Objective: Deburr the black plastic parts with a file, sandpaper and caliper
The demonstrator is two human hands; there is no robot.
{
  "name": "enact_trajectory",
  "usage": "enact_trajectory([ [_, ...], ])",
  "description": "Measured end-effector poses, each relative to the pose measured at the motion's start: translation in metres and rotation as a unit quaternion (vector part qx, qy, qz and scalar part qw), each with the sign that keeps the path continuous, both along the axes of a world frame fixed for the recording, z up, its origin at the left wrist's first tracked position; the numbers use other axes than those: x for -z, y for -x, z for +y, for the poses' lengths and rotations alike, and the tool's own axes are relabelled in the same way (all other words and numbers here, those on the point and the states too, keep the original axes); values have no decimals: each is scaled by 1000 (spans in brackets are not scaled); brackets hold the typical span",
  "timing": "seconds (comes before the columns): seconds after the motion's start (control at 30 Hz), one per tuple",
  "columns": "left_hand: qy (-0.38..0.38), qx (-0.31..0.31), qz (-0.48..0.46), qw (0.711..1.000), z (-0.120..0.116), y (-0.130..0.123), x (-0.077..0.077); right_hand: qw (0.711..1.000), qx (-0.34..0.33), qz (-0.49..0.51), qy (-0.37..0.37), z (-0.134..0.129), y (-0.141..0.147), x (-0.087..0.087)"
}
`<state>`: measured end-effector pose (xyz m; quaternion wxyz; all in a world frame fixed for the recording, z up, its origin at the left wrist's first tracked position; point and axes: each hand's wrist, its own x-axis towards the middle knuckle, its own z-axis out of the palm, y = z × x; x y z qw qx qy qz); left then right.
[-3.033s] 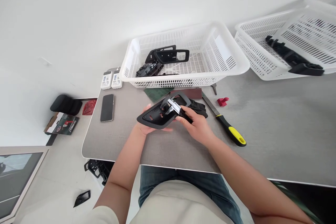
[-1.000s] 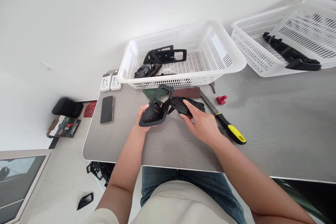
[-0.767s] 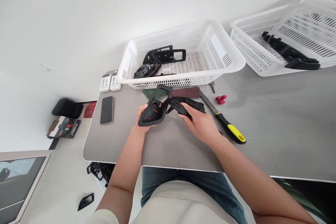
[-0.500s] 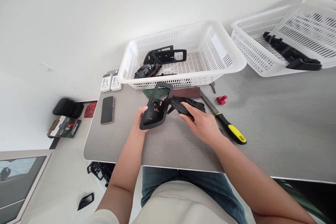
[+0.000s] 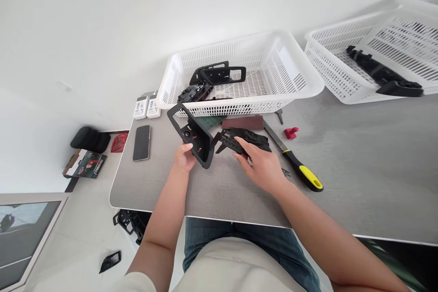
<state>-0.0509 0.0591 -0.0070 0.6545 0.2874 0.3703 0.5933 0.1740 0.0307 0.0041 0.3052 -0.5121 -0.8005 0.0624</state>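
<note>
My left hand grips a black plastic frame-shaped part by its lower left side, holding it tilted above the table. The part has an open window at its upper end and a recess with small reddish marks. In my right hand is a black caliper, its jaws apart and pointing left at the part's right edge. Whether the jaws touch the part I cannot tell. Behind the caliper lies a crumpled black cloth or bag, beside a brown sandpaper strip and a green sheet.
A white basket with several black parts stands behind; another basket holds a long black part. On the grey table are a file with a yellow-black handle, a red piece, a phone and two white bottles.
My left hand has turned the black part, so its window end now leans left and its lower end swings right. The caliper stays near it in my right hand, its jaws now visible.
</note>
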Motion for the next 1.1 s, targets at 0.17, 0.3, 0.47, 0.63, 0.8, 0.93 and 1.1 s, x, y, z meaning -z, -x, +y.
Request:
enact_trajectory([
  [0.17,-5,-13,43,999,-1,-7,2,1000,-1,-11,11,-1,4,1],
  [0.3,0,-16,42,999,0,-6,3,997,20,-4,68,-1,1,-4],
  [0.47,6,-15,50,999,1,-5,3,996,24,9,87,-2,1,-5],
  [0.63,17,-18,46,999,1,-7,2,997,0,-2,75,0,2,-3],
  [0.8,27,-20,37,999,2,-5,3,997,-13,-14,79,1,0,-2],
  [0.93,22,-14,34,999,1,-5,4,996,-1,-27,82,0,0,-3],
  [1.1,28,-21,31,999,0,-6,3,995,20,-35,96,-1,1,-4],
])
